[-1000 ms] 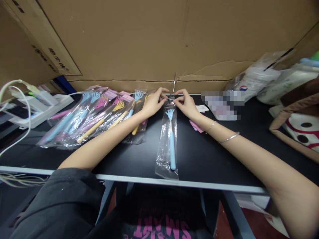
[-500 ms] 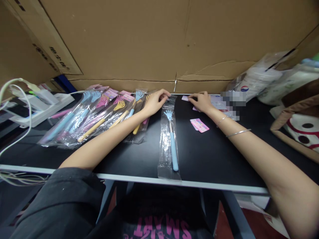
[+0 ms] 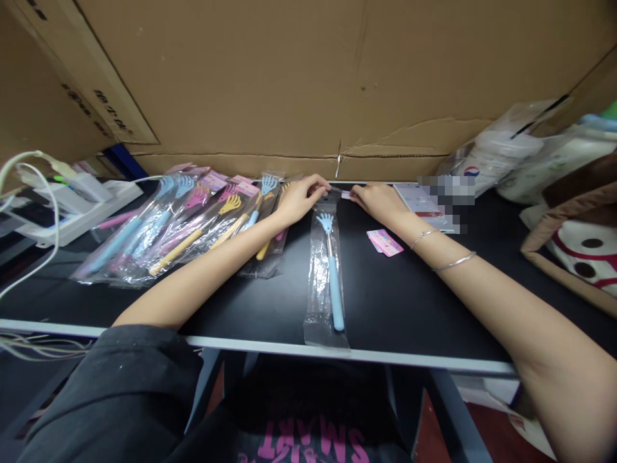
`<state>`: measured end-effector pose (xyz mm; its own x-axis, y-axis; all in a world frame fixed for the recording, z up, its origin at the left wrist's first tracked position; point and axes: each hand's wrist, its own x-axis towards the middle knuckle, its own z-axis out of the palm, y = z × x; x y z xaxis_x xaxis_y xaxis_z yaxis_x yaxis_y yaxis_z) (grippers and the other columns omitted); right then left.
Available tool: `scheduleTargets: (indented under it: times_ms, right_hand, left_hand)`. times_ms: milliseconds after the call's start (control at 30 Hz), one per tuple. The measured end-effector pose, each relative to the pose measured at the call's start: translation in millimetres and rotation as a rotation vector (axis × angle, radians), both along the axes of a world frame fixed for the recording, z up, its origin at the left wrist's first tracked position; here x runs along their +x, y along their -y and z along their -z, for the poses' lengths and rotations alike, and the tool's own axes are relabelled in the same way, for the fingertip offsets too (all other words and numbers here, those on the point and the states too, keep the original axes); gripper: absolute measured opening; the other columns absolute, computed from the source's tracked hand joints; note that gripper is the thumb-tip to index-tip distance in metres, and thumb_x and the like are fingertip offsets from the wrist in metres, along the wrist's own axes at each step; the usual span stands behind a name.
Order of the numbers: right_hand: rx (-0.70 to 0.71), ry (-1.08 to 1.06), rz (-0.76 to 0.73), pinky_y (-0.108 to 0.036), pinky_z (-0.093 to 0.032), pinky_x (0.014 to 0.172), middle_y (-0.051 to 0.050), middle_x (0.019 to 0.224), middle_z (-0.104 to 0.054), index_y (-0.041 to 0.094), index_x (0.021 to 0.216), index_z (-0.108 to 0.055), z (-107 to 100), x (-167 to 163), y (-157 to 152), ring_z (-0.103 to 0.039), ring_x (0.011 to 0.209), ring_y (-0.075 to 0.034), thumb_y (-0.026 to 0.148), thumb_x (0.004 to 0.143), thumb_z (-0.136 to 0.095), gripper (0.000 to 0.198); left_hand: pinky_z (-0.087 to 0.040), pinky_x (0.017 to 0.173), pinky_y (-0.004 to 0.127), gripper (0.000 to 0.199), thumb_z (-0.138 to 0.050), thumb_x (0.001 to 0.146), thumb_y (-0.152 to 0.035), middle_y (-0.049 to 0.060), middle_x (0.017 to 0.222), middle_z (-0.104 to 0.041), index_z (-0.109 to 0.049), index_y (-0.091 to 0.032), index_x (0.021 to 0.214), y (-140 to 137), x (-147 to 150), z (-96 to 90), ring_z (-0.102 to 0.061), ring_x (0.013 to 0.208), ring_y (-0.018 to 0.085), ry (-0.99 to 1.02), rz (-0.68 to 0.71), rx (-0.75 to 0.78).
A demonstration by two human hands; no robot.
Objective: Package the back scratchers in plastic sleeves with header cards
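Note:
A blue back scratcher [image 3: 335, 289] lies lengthwise on the black table inside a clear plastic bag [image 3: 318, 308]. At the bag's far end, my left hand [image 3: 303, 198] is closed with thumb and fingers on its top edge. My right hand [image 3: 378, 199] pinches a small printed card [image 3: 346, 194], whose tip shows just right of the bag's top. Most of that card is hidden by the fingers. Nearer to me, below the right hand, rests a small stack of pink cards [image 3: 384, 242].
Several bagged back scratchers [image 3: 193, 225] in blue, pink and yellow are piled at left. Beyond them sits a white power strip [image 3: 96, 209] with cables. A printed sheet [image 3: 424, 204], a bagged cup [image 3: 501, 157] and a brown-handled bag [image 3: 578, 231] stand right. Cardboard [image 3: 289, 77] walls the back.
My right hand has moved left with the card, up to the top of the plastic bag. My left hand stays almost where it was. More of the printed sheet shows.

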<state>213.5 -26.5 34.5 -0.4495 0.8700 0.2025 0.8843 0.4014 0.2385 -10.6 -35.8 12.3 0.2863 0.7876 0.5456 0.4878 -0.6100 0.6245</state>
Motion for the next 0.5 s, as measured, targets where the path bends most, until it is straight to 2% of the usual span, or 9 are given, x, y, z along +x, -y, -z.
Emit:
scheduleTargets:
  times_ms: [100, 200, 333, 433, 500]
  right_hand:
    - [0.024, 0.01, 0.009, -0.035, -0.041, 0.074, -0.025, 0.107, -0.073, 0.01, 0.124, -0.066, -1.9, -1.1, 4.0, -0.07, 0.099, -0.033, 0.026, 0.105, -0.032, 0.043]
    - [0.032, -0.071, 0.025, -0.036, -0.042, 0.074, -0.024, 0.108, -0.073, 0.01, 0.127, -0.063, -1.0, -0.6, 3.6, -0.07, 0.097, -0.033, 0.023, 0.103, -0.03, 0.044]
    - [0.057, -0.322, 0.014, -0.037, -0.045, 0.076, -0.019, 0.106, -0.075, 0.013, 0.127, -0.061, 9.6, 4.4, -7.6, -0.069, 0.091, -0.031, 0.021, 0.098, -0.036, 0.039]
    - [0.046, -0.528, -0.014, -0.038, -0.048, 0.078, -0.014, 0.098, -0.075, 0.017, 0.125, -0.06, 21.7, 10.2, -21.2, -0.067, 0.088, -0.03, 0.02, 0.089, -0.047, 0.038]
    - [0.026, -0.662, -0.062, -0.04, -0.05, 0.082, -0.013, 0.103, -0.074, 0.019, 0.121, -0.06, 27.8, 13.5, -29.2, -0.066, 0.091, -0.029, 0.019, 0.083, -0.051, 0.039]
  left_hand:
    - [-0.05, 0.087, 0.028, 0.017, -0.051, 0.097, -0.023, 0.003, 0.096, -0.077, -0.066, -0.019, 0.103, 1.2, 0.4, -0.3, -0.072, 0.092, 0.015, -0.01, -0.023, 0.002]
    - [-0.049, 0.087, 0.028, 0.016, -0.052, 0.097, -0.022, 0.003, 0.096, -0.077, -0.066, -0.019, 0.103, 1.4, 0.6, -0.6, -0.071, 0.092, 0.016, -0.011, -0.052, 0.003]
    - [-0.049, 0.086, 0.028, 0.013, -0.053, 0.096, -0.021, 0.003, 0.097, -0.077, -0.065, -0.019, 0.101, -1.6, 0.3, 1.2, -0.07, 0.091, 0.015, 0.018, -0.068, 0.003]
    - [-0.05, 0.084, 0.027, 0.012, -0.053, 0.095, -0.02, 0.003, 0.096, -0.076, -0.064, -0.019, 0.1, -3.8, -0.2, 2.9, -0.069, 0.088, 0.014, 0.029, -0.06, -0.006]
    - [-0.05, 0.083, 0.026, 0.012, -0.053, 0.095, -0.021, 0.002, 0.095, -0.075, -0.064, -0.019, 0.1, -4.2, -0.3, 3.3, -0.069, 0.085, 0.013, 0.034, -0.057, -0.015]
